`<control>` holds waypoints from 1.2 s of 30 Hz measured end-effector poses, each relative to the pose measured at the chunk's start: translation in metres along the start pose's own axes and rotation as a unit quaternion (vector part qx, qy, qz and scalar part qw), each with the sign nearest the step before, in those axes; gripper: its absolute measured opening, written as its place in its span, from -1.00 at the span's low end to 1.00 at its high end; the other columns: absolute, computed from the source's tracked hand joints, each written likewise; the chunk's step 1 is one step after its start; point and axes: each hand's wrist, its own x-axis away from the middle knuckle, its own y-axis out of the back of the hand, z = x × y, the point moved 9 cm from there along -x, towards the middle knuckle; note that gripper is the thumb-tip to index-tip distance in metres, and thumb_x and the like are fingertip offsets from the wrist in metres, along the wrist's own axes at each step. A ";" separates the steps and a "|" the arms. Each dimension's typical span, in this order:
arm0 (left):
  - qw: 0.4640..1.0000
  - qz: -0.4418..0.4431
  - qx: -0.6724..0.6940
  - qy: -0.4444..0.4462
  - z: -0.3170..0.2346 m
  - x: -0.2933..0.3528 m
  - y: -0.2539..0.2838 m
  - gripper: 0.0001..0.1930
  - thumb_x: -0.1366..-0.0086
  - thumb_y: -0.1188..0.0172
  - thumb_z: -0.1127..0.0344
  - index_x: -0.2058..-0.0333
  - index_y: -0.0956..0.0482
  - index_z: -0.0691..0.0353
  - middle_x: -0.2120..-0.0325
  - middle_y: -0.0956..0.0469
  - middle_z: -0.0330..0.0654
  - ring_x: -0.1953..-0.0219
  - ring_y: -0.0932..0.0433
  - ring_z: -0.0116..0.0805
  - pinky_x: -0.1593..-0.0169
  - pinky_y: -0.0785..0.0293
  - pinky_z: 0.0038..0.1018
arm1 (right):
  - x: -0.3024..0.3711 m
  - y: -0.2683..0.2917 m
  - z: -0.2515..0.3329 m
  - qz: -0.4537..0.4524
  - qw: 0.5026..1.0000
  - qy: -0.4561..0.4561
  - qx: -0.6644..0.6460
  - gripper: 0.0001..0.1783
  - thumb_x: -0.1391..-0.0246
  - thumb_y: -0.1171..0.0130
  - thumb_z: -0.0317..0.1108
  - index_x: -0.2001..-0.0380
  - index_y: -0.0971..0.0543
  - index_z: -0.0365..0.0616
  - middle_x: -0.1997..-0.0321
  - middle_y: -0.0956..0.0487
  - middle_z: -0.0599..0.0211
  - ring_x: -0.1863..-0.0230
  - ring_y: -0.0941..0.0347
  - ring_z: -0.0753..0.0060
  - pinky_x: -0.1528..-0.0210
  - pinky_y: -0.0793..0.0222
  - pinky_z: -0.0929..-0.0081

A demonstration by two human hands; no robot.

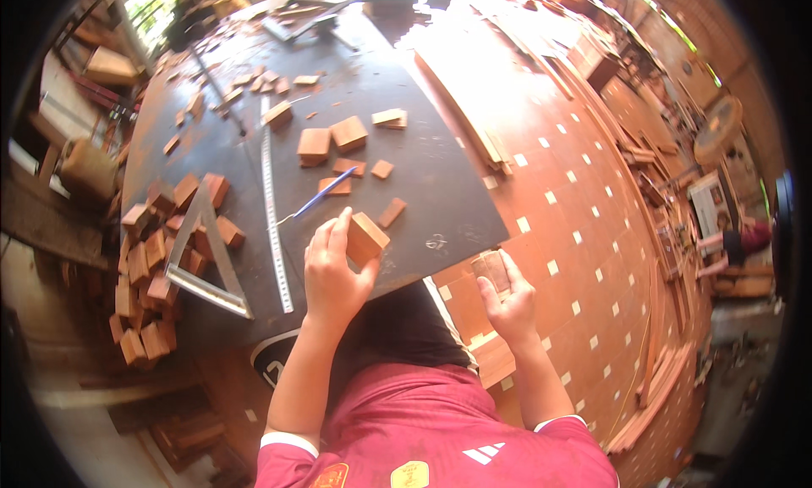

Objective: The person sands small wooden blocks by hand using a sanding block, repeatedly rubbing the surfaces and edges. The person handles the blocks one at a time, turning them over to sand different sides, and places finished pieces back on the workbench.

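My left hand (331, 272) grips a small reddish wooden block (366, 237) just above the near edge of the dark worktable (423, 175). My right hand (507, 298) is off the table's right edge, over the tiled floor, and holds a small flat brownish piece (491, 270), perhaps a sanding pad or a thin block. A blue pen (324, 194) lies on the table just beyond my left hand. Several more wooden blocks (331, 139) are scattered further back.
A long steel ruler (272, 209) lies along the table, and a metal triangle square (203, 260) rests at the left among a pile of blocks (148, 260). Long wooden strips (469, 107) line the table's right side. The floor (592, 234) is red tile.
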 end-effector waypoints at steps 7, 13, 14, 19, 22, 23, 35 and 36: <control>0.992 0.058 0.043 -0.102 -0.098 -0.047 -0.084 -0.25 -0.07 -0.55 0.19 -0.25 -0.53 0.27 -0.07 -0.63 0.02 -0.12 -0.61 0.02 -0.16 -0.48 -0.09 | 0.053 0.069 -0.043 -0.057 0.993 -0.099 0.028 -0.32 -0.21 -0.41 -0.34 -0.30 -0.48 -0.53 0.07 -0.75 -0.15 0.01 -0.75 0.17 -0.04 -0.63 0.34; 0.976 0.175 -0.100 -0.085 -0.092 -0.056 -0.162 -0.36 -0.12 -0.54 0.04 -0.12 -0.61 0.25 0.01 -0.66 0.04 -0.08 -0.63 0.08 -0.14 -0.52 -0.07 | 0.083 0.109 -0.055 -0.136 0.985 -0.086 0.057 -0.30 -0.16 -0.44 -0.29 -0.24 -0.50 -0.58 0.09 -0.73 -0.34 0.01 -0.76 -0.11 -0.03 -0.66 0.18; 0.980 0.147 -0.098 -0.090 -0.092 -0.059 -0.160 -0.35 -0.11 -0.54 0.06 -0.12 -0.62 0.26 0.00 -0.66 0.04 -0.08 -0.63 0.07 -0.15 -0.52 -0.07 | 0.088 0.113 -0.058 -0.143 0.984 -0.084 0.069 -0.30 -0.16 -0.44 -0.29 -0.24 -0.50 -0.58 0.08 -0.72 -0.36 0.00 -0.75 -0.13 -0.04 -0.66 0.17; 0.981 0.165 -0.067 -0.082 -0.086 -0.069 -0.167 -0.31 -0.08 -0.53 0.07 -0.17 -0.62 0.29 -0.05 -0.66 0.07 -0.12 -0.62 0.06 -0.21 -0.51 -0.08 | 0.096 0.121 -0.077 -0.146 0.981 -0.100 0.077 -0.30 -0.15 -0.44 -0.27 -0.24 -0.51 -0.56 0.02 -0.70 -0.41 -0.05 -0.73 -0.22 -0.08 -0.65 0.14; 0.979 0.183 -0.064 -0.063 -0.081 -0.065 -0.166 -0.32 -0.07 -0.54 0.07 -0.14 -0.64 0.30 -0.05 -0.66 0.08 -0.09 -0.65 0.10 -0.18 -0.55 -0.09 | 0.092 0.120 -0.081 -0.143 0.980 -0.131 0.046 -0.29 -0.15 -0.44 -0.27 -0.24 -0.51 -0.56 0.01 -0.70 -0.40 -0.06 -0.73 -0.21 -0.09 -0.64 0.14; 0.974 0.208 -0.073 -0.058 -0.080 -0.063 -0.168 -0.32 -0.07 -0.54 0.07 -0.13 -0.64 0.31 -0.05 -0.66 0.09 -0.08 -0.66 0.10 -0.17 -0.56 -0.09 | 0.088 0.120 -0.080 -0.142 0.981 -0.122 0.045 -0.29 -0.15 -0.44 -0.28 -0.25 -0.51 -0.55 0.01 -0.70 -0.38 -0.06 -0.73 -0.19 -0.09 -0.64 0.14; 0.995 0.103 0.002 -0.008 -0.003 0.016 -0.007 -0.22 0.00 -0.62 0.32 -0.23 -0.56 0.38 -0.01 -0.68 0.08 -0.08 -0.67 -0.01 -0.22 -0.55 -0.21 | 0.027 0.013 0.004 -0.006 0.996 0.078 -0.033 -0.19 -0.14 -0.49 -0.32 -0.41 -0.43 -0.33 -0.03 -0.64 -0.15 -0.04 -0.64 -0.13 -0.10 -0.57 0.16; 0.993 0.118 -0.012 0.001 0.005 0.024 0.001 -0.22 -0.01 -0.62 0.33 -0.24 -0.55 0.37 -0.07 -0.65 0.08 -0.14 -0.64 0.03 -0.26 -0.51 -0.19 | 0.024 -0.004 0.013 0.034 0.995 0.084 -0.030 -0.16 -0.15 -0.48 -0.32 -0.44 -0.39 -0.33 -0.06 -0.61 -0.18 -0.05 -0.62 -0.19 -0.12 -0.55 0.12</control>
